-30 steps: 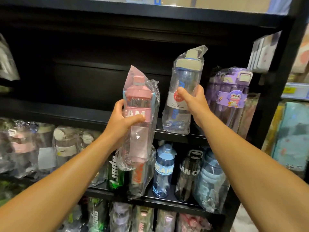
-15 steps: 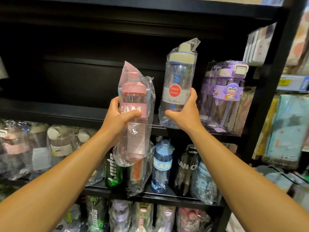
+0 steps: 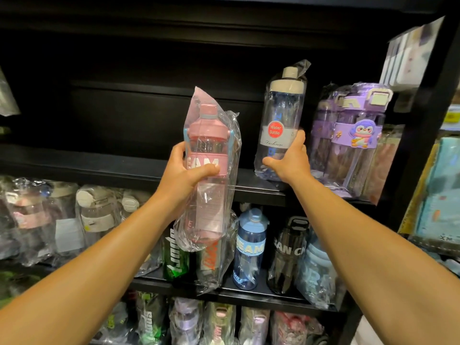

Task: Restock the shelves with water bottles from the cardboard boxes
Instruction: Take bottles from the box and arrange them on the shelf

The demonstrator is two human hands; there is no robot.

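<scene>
While the left hand (image 3: 185, 174) grips a bagged pink water bottle (image 3: 207, 170) in front of the black shelf (image 3: 99, 168), the right hand (image 3: 290, 161) clasps a clear cream-lidded water bottle (image 3: 280, 120). That bottle stands upright on the shelf, just left of purple penguin bottles (image 3: 353, 138).

Pink bottle (image 3: 207, 155): translucent glossy plastic body, opaque matt-pink plastic cap and band, inside a clear crinkly plastic bag (image 3: 229, 135) w/ shiny glare streaks. Clear bottle (image 3: 281, 125) at 1 o'clock from it: transparent smooth plastic, bluish tint, cream matt plastic lid, glossy paper-like label w/ red sticker, also in thin clear film. Purple bottle (image 3: 356, 135) at 3 o'clock: see-thru violet plastic, rubbery matt penguin band, wrapped in clear film. Shelf (image 3: 99, 165): black, matt, smooth; metal or painted board, can't tell. Lower row at 6 o'clock, e.g. blue bottle (image 3: 250, 247): glossy tinted plastic in wrinkled clear bags.
</scene>
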